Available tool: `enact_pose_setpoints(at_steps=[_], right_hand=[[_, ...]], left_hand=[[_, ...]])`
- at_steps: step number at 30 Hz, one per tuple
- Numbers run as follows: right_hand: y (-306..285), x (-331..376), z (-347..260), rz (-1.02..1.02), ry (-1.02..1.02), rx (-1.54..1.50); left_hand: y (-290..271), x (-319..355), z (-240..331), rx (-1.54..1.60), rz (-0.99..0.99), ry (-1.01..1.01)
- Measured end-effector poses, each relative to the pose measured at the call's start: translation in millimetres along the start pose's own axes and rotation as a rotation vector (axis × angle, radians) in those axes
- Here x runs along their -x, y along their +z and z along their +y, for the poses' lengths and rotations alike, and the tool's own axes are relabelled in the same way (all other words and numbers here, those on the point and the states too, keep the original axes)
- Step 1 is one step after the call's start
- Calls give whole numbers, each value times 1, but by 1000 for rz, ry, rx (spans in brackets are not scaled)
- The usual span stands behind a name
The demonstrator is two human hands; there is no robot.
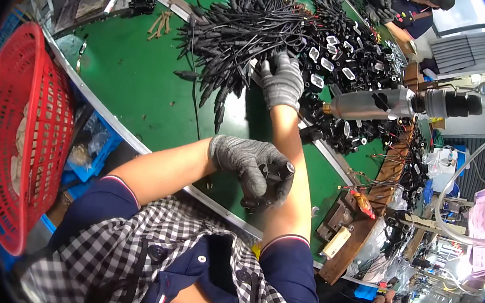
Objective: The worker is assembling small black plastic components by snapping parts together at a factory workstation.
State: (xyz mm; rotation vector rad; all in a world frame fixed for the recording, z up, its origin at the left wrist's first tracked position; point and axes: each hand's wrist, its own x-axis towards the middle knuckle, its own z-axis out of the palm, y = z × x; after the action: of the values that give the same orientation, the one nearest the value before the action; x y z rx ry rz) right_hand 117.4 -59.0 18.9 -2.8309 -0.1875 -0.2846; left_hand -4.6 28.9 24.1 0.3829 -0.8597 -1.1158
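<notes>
My left hand (252, 167), in a grey knit glove, is closed around a small black plastic part (275, 181) with a short round stub. It is held above the near edge of the bench, in front of my right forearm. My right hand (283, 82), gloved alike, reaches farther out to the right edge of a heap of black cables (224, 46) with moulded plugs. Its fingers bend down among the cables, and their tips are hidden. Right beside that hand lies a pile of black housings (337, 61), several with pale oval openings.
A metal cylinder tool (371, 104) with a hose hangs at right over the green bench (136, 93). A red basket (30, 147) stands at left. A metal strip (328, 151) crosses the bench. A wooden block fixture (343, 236) sits at right. Two other people work nearby.
</notes>
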Motion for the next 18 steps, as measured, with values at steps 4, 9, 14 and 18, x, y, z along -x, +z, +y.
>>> enact_pose_setpoints(at_steps=[4,9,14,18], right_hand=[[-15,47,22,64,-155,-108],[-71,156,56,-227,-1,-261],[-142,225,48,-168,135,-188],[-204,277,53,234,60,-659]], left_hand=[[0,-5,2,238,10,85],[6,0,6,342,292,307],[-6,-14,-2,344,696,388],[-6,-22,5,338,787,345]])
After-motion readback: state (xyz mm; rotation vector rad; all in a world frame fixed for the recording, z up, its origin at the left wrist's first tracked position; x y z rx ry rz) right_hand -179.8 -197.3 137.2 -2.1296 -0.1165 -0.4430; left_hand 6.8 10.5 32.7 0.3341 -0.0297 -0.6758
